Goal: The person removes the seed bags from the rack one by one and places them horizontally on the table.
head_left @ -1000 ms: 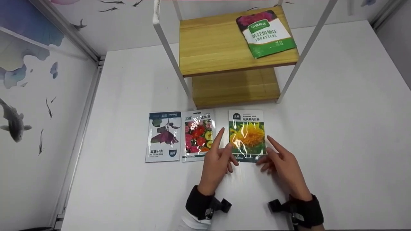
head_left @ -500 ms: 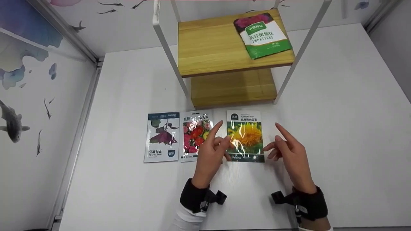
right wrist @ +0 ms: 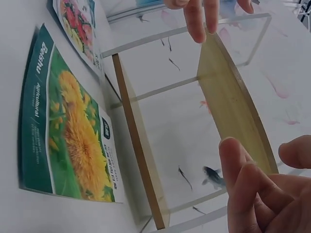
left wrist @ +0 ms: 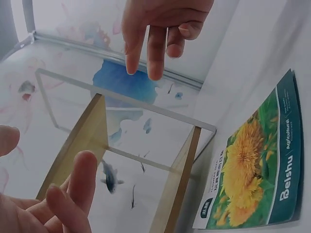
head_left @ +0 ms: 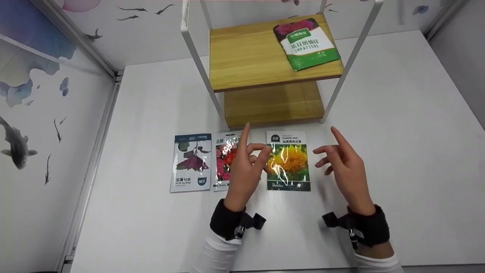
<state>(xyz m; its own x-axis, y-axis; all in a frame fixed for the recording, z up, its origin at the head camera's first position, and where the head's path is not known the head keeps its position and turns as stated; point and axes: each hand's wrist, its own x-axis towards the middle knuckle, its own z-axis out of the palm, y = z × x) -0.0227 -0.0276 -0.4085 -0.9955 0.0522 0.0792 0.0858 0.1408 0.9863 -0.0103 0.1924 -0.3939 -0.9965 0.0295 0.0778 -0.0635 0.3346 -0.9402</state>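
Observation:
My left hand (head_left: 244, 170) hovers over the right part of a seed packet with red and pink flowers (head_left: 222, 170), hiding much of it. Its index finger points forward and the other fingers bend loosely around nothing. To the right of the yellow sunflower seed packet (head_left: 288, 163) hangs my right hand (head_left: 348, 170), index finger extended and the rest relaxed. That sunflower packet lies flat on the table between both hands, touched by neither. A packet with a purple leaf picture (head_left: 192, 163) lies at the left, its print upside down.
Behind the packets stands a two-tier rack with a wooden upper shelf (head_left: 242, 60), a lower shelf (head_left: 273, 104) and white metal posts. A green and white Impatiens packet (head_left: 308, 45) lies tilted on the upper shelf's right side. A patterned wall panel (head_left: 38, 144) borders the left.
Both hands have lifted away from the sunflower packet and moved forward. They are wider apart, the right one shifted rightward and the left one slightly leftward. The packets stay in place.

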